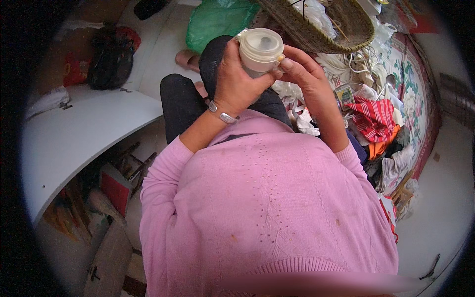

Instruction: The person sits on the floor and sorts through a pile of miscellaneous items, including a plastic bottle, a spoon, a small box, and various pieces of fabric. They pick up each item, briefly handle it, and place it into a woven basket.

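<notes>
A translucent plastic jar with a round lid is held above my lap, its lid facing up towards me. My left hand, with a silver-coloured bracelet at the wrist, wraps around the jar's side. The fingers of my right hand rest at the opposite side, the thumb by a small yellowish spot on the lid's rim. Both thumbs come close together in front of the jar. What is inside cannot be made out through the cloudy plastic.
A woven basket with plastic bags stands ahead on the right. Beside it a heap of clothes, with a red striped cloth, lies on a floral cover. Ahead is a green plastic bag; a white tabletop extends on my left, bearing a black bag.
</notes>
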Demonstrator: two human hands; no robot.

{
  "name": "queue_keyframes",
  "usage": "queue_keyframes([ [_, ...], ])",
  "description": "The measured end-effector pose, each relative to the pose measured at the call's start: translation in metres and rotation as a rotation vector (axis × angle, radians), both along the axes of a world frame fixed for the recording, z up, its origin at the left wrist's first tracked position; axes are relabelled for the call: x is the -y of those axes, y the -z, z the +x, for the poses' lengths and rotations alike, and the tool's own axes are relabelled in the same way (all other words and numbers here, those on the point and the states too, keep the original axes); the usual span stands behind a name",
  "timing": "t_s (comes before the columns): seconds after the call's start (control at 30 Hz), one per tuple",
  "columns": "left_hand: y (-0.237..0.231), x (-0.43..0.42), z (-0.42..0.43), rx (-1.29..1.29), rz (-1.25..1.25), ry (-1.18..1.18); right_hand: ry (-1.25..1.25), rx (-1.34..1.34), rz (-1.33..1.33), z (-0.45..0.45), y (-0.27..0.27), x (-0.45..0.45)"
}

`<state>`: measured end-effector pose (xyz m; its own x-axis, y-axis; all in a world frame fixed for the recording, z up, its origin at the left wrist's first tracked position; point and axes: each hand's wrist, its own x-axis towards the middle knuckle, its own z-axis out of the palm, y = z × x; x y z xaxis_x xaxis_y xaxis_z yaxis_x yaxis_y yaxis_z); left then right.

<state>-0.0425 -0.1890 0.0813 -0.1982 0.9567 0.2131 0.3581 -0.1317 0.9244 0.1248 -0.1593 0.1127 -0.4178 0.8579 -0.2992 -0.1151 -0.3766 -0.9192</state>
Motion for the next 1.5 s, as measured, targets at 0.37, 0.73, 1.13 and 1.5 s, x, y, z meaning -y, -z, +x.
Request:
queue_keyframes([
  [0.37,0.003,0.001,0.003,-0.065,0.047,0.005,-0.011,0.116,0.102,0.002,-0.014,0.0],
  [0.73,0.001,0.003,-0.001,-0.026,0.01,0.015,-0.038,0.06,0.09,0.01,-0.011,0.001],
  [1.13,-0.018,0.002,0.003,-0.412,0.417,0.026,-0.014,0.721,1.106,0.001,-0.046,0.0],
  [1.5,-0.027,-0.002,-0.009,-0.552,0.458,0.076,0.051,0.604,0.995,0.002,-0.041,-0.003],
])
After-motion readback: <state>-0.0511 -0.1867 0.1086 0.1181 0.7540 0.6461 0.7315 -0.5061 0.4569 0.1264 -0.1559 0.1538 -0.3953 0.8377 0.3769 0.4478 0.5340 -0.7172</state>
